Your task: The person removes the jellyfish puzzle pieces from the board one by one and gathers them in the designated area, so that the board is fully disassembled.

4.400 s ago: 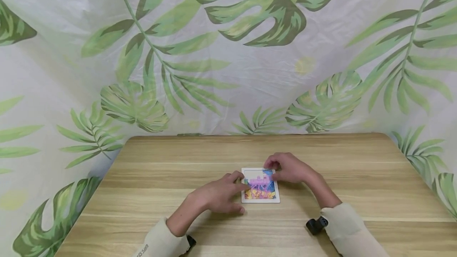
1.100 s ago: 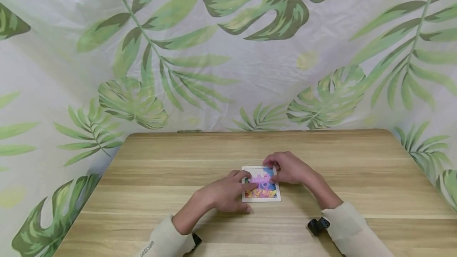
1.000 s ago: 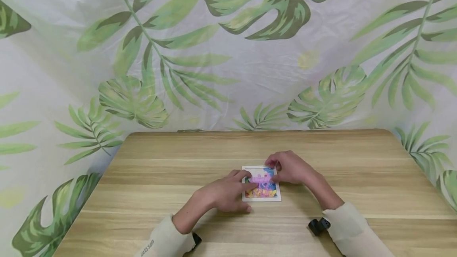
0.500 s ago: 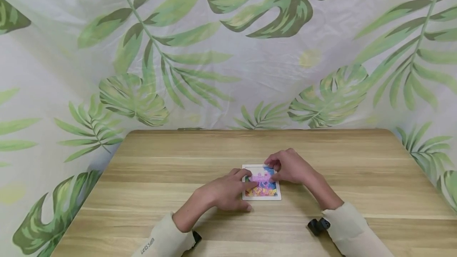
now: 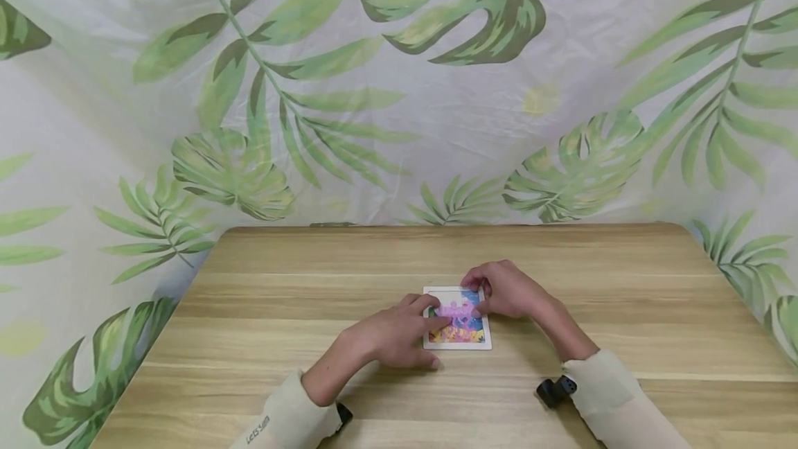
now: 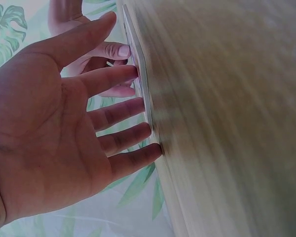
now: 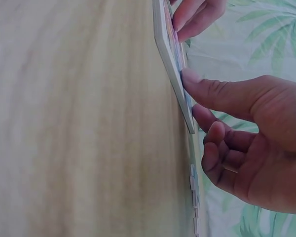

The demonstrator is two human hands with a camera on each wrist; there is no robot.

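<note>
One picture board (image 5: 465, 330): it is lying flat just right of centre in the head frame's lower half; a white border is framing its pink, blue and yellow print, with a pale patch toward the upper left.
Left hand (image 5: 397, 337): I am keeping these fingers extended, gripping nothing; in the head frame they are reaching in from the lower left, and two fingertips are resting on the print's left part.
Left thumb: I am holding it away from the other fingers, and in the head frame it is showing below the board's lower border.
Right hand (image 5: 510, 289): I am holding the board's upper right corner between bent thumb and index finger, the thumb touching the printed face; how firmly, I cannot tell.
Other right fingers: they are curling toward my palm in the right wrist view.
Sleeves (image 5: 614, 397): both are covering my forearms in pale cloth, the left one bearing dark lettering; black devices (image 5: 555, 391) are sitting at both cuffs.
Table (image 5: 361, 272): its wood-grained top is filling the lower frame.
Backdrop (image 5: 461, 130): green-leaf cloth is hanging across the upper frame.
</note>
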